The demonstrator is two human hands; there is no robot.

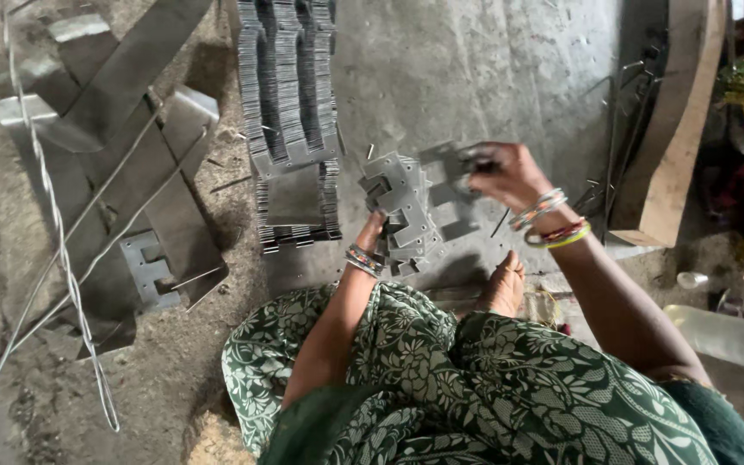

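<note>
My left hand [375, 226] grips a fanned stack of thin grey E-shaped metal plates [405, 209], held upright above the concrete floor. My right hand [503, 173] pinches one more such plate [446, 165] at the right side of the stack, touching it. Both wrists wear bangles. My foot [505, 285] rests on the floor below the stack, and a green patterned cloth [441, 379] covers my knees.
Long rows of stacked plates [290, 86] lie ahead on the floor. Large sheet-metal offcuts [122, 129] and twisted wire [58, 224] lie at left. A wooden plank [673, 129] leans at right, with a plastic bottle [725, 337] lower right.
</note>
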